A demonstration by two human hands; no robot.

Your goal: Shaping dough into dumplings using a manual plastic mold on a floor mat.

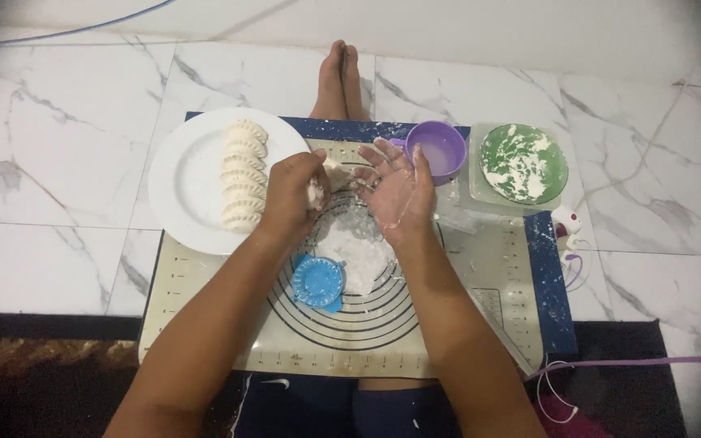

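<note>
**Two floury hands over the baking mat**

Our left hand point(292, 195) pinches a lump of dough point(316, 193) above the mat point(464, 276), just beside the white plate point(188, 182) of dumplings point(243, 174). Our right hand point(395, 188) is spread flat, palm up. Blue dumpling press point(317, 281) sits below.

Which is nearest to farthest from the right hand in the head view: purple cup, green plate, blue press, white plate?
From the right hand:
1. Purple cup, just beyond the fingertips, slightly right.
2. Blue press, on the mat toward the person, to the left.
3. Green plate, far right. The blue press and green plate are nearly a tie.
4. White plate, far left, past the left hand.
</note>
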